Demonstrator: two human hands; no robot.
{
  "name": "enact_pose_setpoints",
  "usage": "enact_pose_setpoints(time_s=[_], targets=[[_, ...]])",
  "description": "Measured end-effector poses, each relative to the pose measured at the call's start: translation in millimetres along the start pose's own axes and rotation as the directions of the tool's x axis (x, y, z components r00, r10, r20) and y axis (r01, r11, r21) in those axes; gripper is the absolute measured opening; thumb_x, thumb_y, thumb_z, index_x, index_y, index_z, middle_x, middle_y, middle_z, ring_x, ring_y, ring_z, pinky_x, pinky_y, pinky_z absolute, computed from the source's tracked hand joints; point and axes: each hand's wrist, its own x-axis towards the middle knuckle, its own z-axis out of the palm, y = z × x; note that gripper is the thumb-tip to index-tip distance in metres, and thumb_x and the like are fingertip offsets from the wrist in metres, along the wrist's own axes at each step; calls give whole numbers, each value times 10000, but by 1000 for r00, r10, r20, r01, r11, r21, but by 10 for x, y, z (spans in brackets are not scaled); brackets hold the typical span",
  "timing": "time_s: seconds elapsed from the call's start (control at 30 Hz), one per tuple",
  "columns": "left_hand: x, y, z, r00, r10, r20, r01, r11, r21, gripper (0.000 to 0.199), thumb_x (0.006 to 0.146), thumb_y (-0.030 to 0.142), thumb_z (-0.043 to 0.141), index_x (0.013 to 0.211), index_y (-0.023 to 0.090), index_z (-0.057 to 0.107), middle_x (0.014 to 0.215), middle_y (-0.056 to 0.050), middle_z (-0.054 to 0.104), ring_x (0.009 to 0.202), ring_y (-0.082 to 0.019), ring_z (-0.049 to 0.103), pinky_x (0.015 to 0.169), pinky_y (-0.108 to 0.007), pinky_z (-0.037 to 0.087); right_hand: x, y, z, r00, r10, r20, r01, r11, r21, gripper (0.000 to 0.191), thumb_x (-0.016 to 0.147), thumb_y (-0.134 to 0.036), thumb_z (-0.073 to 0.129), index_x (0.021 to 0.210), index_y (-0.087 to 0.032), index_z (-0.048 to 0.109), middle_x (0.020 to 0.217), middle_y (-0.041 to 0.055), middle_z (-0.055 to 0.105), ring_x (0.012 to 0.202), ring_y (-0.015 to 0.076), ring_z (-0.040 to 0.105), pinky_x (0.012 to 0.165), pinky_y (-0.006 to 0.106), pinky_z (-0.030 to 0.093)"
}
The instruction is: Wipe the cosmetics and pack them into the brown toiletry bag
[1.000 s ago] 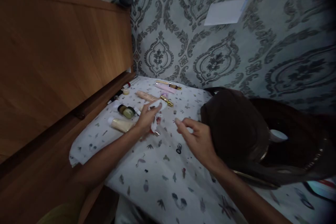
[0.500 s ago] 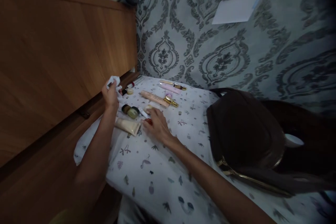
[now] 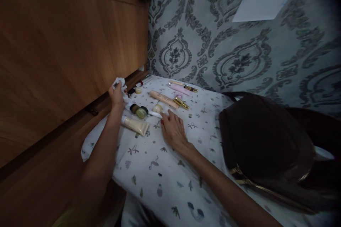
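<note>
My left hand is closed around a crumpled white cloth, raised at the left edge of the bed beside the wooden panel. My right hand lies palm down on the patterned sheet, fingers apart, fingertips touching the near end of a slim white stick-like item. What lies under the palm is hidden. Left of it are a cream squeeze tube, a green-lidded jar and a dark jar. A small cream-coloured round pot sits just beyond the white item.
Farther back lie a peach tube, a gold bottle, a pink tube and a brown-gold slim tube. A dark bag stands on the right. The wooden panel borders the left, patterned wallpaper the back.
The view has shifted, so things sit farther right. My right hand has moved slightly right, and a reddish item at its fingertips no longer shows. The white item lies at a flatter angle.
</note>
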Motion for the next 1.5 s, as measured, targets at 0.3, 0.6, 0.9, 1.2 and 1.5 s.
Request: enact_pose_setpoints(time_s=[0.3, 0.6, 0.9, 1.2, 1.5], targets=[[5, -18, 6, 1000, -10, 9, 10, 1000, -5, 295, 686, 384, 759, 845, 162, 648, 595, 60, 547, 442, -56, 503, 436, -153, 366, -126, -326, 28, 976, -171, -136, 179, 983, 49, 301, 976, -197, 423, 1203, -136, 610, 1399, 202, 507, 1288, 322, 426, 1074, 508, 341], [-103, -27, 61, 998, -53, 34, 53, 999, -10, 262, 683, 334, 745, 851, 169, 631, 606, 63, 557, 414, -54, 479, 406, -157, 355, -64, -807, 104, 965, -264, 8, 260, 956, 136, 423, 939, -214, 528, 1358, -220, 471, 1281, 125, 565, 1147, 289, 503, 916, 431, 481], [-174, -54, 90, 993, -85, 84, 86, 996, 0, 268, 683, 325, 736, 878, 167, 642, 674, 47, 591, 432, -54, 482, 402, -161, 373, -197, -364, 90, 963, -269, 17, 269, 963, 5, 457, 889, -36, 454, 1319, -176, 521, 1032, 107, 665, 996, 263, 567, 884, 396, 473], [-383, -105, 197, 974, -45, 220, 33, 998, 58, 266, 650, 368, 750, 781, 176, 620, 625, 53, 551, 416, -54, 454, 370, -159, 350, -565, 190, -111, 974, -149, -170, 175, 973, 151, 628, 839, -3, 390, 1433, -205, 428, 1424, 136, 469, 1257, 269, 439, 1030, 437, 416], [-758, -76, 269, 835, -44, 549, -62, 983, 173, 218, 701, 348, 753, 680, 187, 607, 592, 49, 523, 440, -74, 463, 357, -164, 386, -385, 575, 45, 932, 330, -150, -105, 642, 759, 273, 875, -388, 535, 992, -187, 680, 889, 78, 717, 814, 242, 643, 796, 382, 491]])
